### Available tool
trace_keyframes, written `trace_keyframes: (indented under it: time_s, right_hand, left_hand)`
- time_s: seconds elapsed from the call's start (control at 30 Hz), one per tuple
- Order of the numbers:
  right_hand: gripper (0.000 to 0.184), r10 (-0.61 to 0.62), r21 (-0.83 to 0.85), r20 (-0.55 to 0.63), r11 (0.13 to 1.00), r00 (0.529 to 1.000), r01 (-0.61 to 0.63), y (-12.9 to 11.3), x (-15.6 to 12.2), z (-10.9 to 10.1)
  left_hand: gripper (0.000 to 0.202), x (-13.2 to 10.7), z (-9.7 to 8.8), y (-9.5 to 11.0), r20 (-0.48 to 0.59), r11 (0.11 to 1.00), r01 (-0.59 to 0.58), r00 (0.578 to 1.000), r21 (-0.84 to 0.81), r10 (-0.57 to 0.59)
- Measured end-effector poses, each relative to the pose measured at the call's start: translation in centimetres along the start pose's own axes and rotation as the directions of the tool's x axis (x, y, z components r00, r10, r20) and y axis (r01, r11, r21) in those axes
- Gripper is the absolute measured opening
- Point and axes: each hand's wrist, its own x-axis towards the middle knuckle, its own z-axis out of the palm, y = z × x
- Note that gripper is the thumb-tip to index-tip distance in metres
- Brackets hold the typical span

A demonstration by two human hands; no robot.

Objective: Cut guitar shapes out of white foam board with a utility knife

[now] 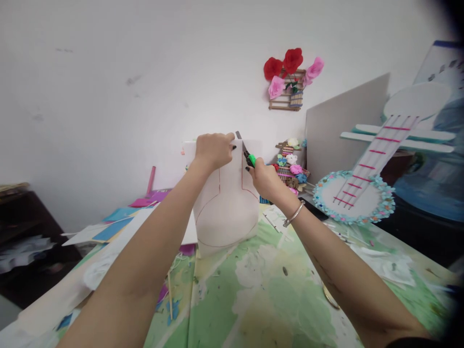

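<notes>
A white foam board (226, 208) stands upright on the table, with a red outline drawn on it like a bottle or guitar body. My left hand (213, 150) is closed on the board's top edge and holds it up. My right hand (266, 180) grips a green-handled utility knife (246, 152), whose blade touches the top of the board beside the red line. A metal bangle (294, 214) sits on my right wrist.
The table has a green floral cloth (253, 290). Coloured paper sheets (119, 220) lie at the left. A foam guitar model (366, 179) leans at the right, small flower crafts (290, 166) stand behind, and a paper-rose wall piece (290, 79) hangs above.
</notes>
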Motion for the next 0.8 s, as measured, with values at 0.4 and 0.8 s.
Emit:
trace_keyframes:
  time_s: [0.4, 0.8]
  right_hand:
    - [0.028, 0.019, 0.023, -0.017, 1.0, 1.0, -0.018, 0.1, 0.1, 1.1]
    - [0.029, 0.019, 0.05, -0.056, 0.999, 0.998, -0.017, 0.4, -0.3, 2.0]
  left_hand:
    - [0.028, -0.1, 0.1, 0.1, 0.016, 1.0, 0.016, 1.0, -0.022, -0.016]
    - [0.029, -0.2, 0.0, 0.0, -0.004, 1.0, -0.001, 1.0, -0.017, 0.001]
